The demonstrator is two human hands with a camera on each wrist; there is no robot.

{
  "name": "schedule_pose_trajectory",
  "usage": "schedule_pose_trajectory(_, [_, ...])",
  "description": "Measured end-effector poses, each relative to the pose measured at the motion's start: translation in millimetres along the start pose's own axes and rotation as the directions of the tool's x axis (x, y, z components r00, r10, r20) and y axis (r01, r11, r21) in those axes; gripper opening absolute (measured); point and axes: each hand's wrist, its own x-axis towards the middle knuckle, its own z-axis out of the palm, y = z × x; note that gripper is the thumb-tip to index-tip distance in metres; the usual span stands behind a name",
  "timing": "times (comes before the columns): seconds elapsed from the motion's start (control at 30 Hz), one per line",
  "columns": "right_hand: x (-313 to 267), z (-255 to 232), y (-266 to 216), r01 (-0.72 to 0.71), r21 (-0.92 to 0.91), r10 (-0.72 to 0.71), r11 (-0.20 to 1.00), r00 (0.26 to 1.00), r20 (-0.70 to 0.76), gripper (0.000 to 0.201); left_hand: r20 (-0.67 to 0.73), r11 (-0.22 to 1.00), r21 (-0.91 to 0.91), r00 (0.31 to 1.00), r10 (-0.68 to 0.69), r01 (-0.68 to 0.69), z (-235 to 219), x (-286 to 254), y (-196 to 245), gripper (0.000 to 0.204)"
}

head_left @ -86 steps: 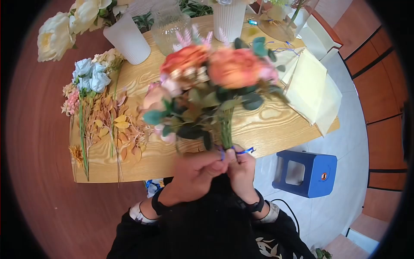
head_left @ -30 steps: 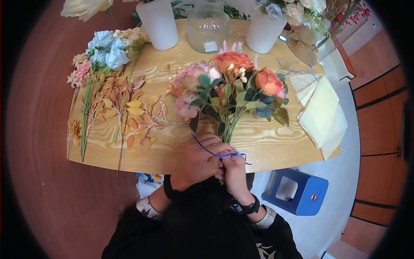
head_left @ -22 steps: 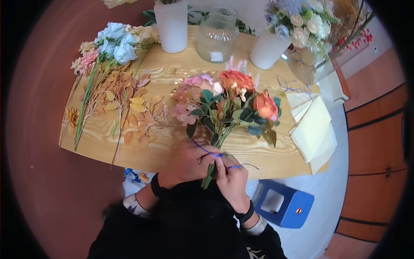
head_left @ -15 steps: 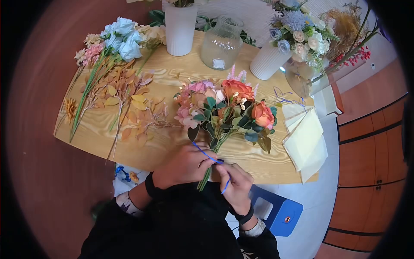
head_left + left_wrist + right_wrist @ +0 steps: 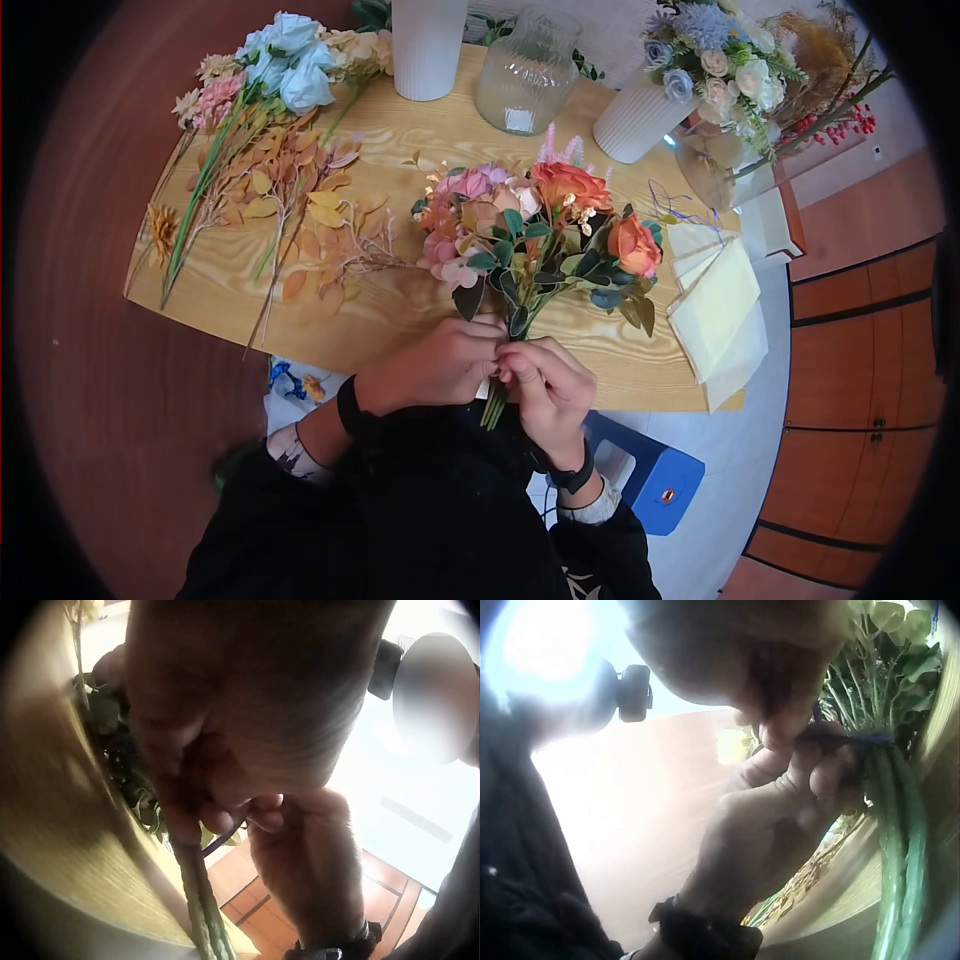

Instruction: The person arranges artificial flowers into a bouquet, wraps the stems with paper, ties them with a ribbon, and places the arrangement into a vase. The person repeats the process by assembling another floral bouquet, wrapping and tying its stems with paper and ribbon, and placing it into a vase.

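A bouquet (image 5: 565, 185) of orange, pink and peach artificial flowers leans over the table's front edge, its green stems (image 5: 900, 847) pointing down toward the person. My left hand (image 5: 440, 362) holds the stems just below the leaves, fingers curled in close. From the other side my right hand (image 5: 552, 388) meets it, thumb and fingertips pinching a thin blue ribbon (image 5: 844, 739). That ribbon wraps the stems in the right wrist view and runs to the fingertips. In the left wrist view a dark length of it slants between the stems and the fingers.
Loose stems with blue flowers (image 5: 300, 75) and autumn leaves (image 5: 290, 190) lie on the table's left. A clear glass vase (image 5: 525, 80) and white vases (image 5: 428, 50) stand behind. Pale wrapping sheets (image 5: 715, 310) lie right; a blue stool (image 5: 660, 485) is below.
The blue ribbon's loose ends, seen trailing over the hands earlier, are now tucked among the fingers. Both hands have drawn together at the stems, and the head view has shifted.
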Motion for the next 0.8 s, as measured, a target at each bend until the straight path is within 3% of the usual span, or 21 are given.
schedule_pose_trajectory(0.17, [-1,0,6,-0.059,0.055,0.067,0.997,0.988,-0.138,0.007,-0.027,0.996,-0.093,1.0,0.004,-0.006,2,0,-1,0.002])
schedule_pose_trajectory(0.3, [5,-4,4,-0.074,0.033,0.076,0.997,0.994,-0.083,0.006,-0.073,0.997,-0.065,0.996,-0.055,0.051,3,0,3,0.002])
schedule_pose_trajectory(0.37, [7,-6,14,0.186,-0.087,-0.185,0.979,0.982,0.028,0.023,-0.109,0.995,-0.023,0.989,-0.1,0.098,4,-2,2,0.003])
schedule_pose_trajectory(0.4, [4,-5,19,0.18,-0.081,-0.178,0.98,0.984,0.03,0.023,-0.124,0.997,-0.017,0.99,-0.073,0.071,4,-2,-3,0.004])
schedule_pose_trajectory(0.47, [-1,-3,26,0.077,-0.096,-0.08,0.992,0.996,-0.029,0.047,-0.14,0.998,-0.006,0.988,-0.057,0.056,3,-5,-3,0.005])
schedule_pose_trajectory(0.5, [-3,-8,28,0.054,-0.139,-0.047,0.989,0.997,0.054,0.06,-0.144,0.992,-0.017,0.982,-0.122,0.121,2,-4,1,0.006])
schedule_pose_trajectory(0.53, [-7,-8,28,0.055,-0.131,-0.048,0.99,0.997,0.058,0.06,-0.148,0.983,-0.028,0.972,-0.184,0.182,1,-2,4,0.007])
schedule_pose_trajectory(0.6, [-14,-10,26,-0.235,0.027,0.236,0.972,0.972,-0.017,0.056,-0.155,0.984,-0.028,0.971,-0.181,0.179,3,-3,5,0.007])
schedule_pose_trajectory(0.63, [-15,-12,22,-0.241,-0.017,0.24,0.97,0.969,-0.062,0.038,-0.178,0.981,-0.043,0.965,-0.194,0.189,5,-3,3,0.007])
schedule_pose_trajectory(0.67, [-15,-18,24,-0.242,-0.02,0.24,0.97,0.968,-0.068,0.038,-0.2,0.978,-0.057,0.958,-0.207,0.199,7,-2,2,0.007])
schedule_pose_trajectory(0.73, [-17,-31,30,-0.012,-0.319,0.034,0.948,0.997,0.063,0.015,-0.201,0.97,-0.061,0.949,-0.241,0.233,5,-2,4,0.007])
schedule_pose_trajectory(0.77, [-16,-30,24,-0.151,-0.287,0.146,0.946,0.989,-0.038,0.003,-0.21,0.961,-0.06,0.938,-0.276,0.269,3,-2,4,0.006])
schedule_pose_trajectory(0.8, [-14,-32,25,-0.147,-0.285,0.143,0.947,0.989,-0.035,0.003,-0.214,0.961,-0.057,0.937,-0.276,0.27,3,-2,4,0.006])
